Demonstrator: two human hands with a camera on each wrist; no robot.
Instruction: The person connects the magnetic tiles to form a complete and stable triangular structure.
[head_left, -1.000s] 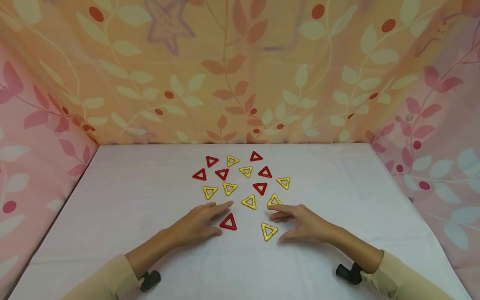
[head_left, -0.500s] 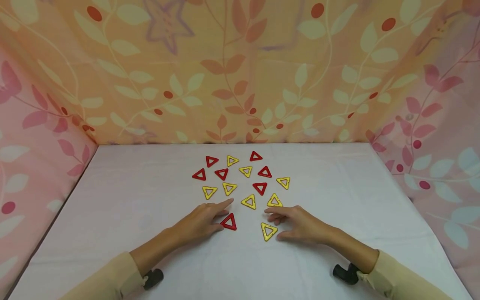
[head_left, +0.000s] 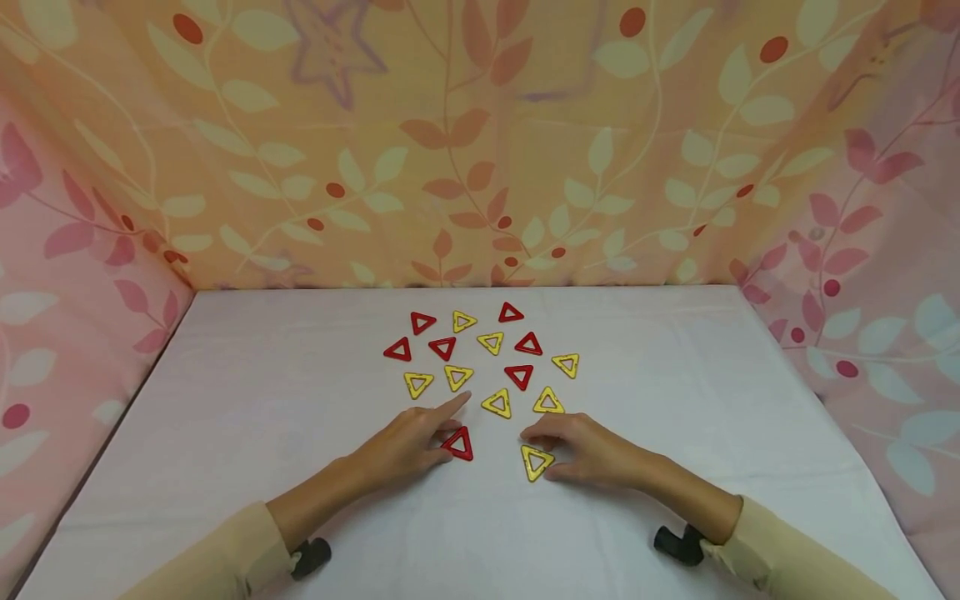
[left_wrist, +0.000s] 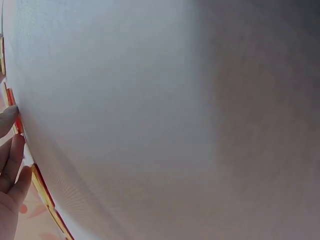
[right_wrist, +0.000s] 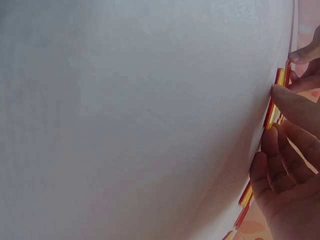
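In the head view, my left hand (head_left: 408, 442) holds the near red triangular magnetic tile (head_left: 468, 444), thumb on one corner and a finger by its upper edge. Its index finger points out over the cloth, just below a yellow tile (head_left: 451, 377). My right hand (head_left: 600, 450) is at the near yellow triangular magnetic tile (head_left: 527, 463), thumb at its right edge and fingers curled above it. In the right wrist view the thumb and fingers meet this tile (right_wrist: 272, 107) from both ends. Both tiles lie flat and apart on the table.
Several other hollow red and yellow triangles lie scattered beyond the hands, among them a yellow one (head_left: 507, 407) between them and a red one (head_left: 512, 383) behind it. White cloth covers the table (head_left: 262, 358). Patterned fabric walls (head_left: 465, 167) stand at the back and sides.
My right hand has moved left and curled its fingers in at the near yellow tile. My left hand has come forward to the red tile, its thumb now on the corner.
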